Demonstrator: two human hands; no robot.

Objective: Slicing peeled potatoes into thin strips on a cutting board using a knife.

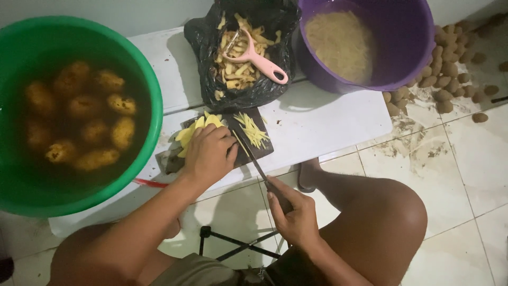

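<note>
My left hand (209, 153) presses down on a stack of yellow potato slices (197, 128) on a dark cutting board (248, 153). My right hand (293, 212) grips the handle of a knife (253, 161) whose blade lies on the board right beside the left fingertips. A small pile of thin cut potato strips (253, 130) rests on the board to the right of the blade.
A green tub (151, 90) of water with peeled potatoes stands at left. A black bag (201, 37) of peels holds a pink peeler (262, 61). A purple tub (407, 42) with cut strips in water is at back right. Unpeeled potatoes (447, 74) lie on the tiled floor.
</note>
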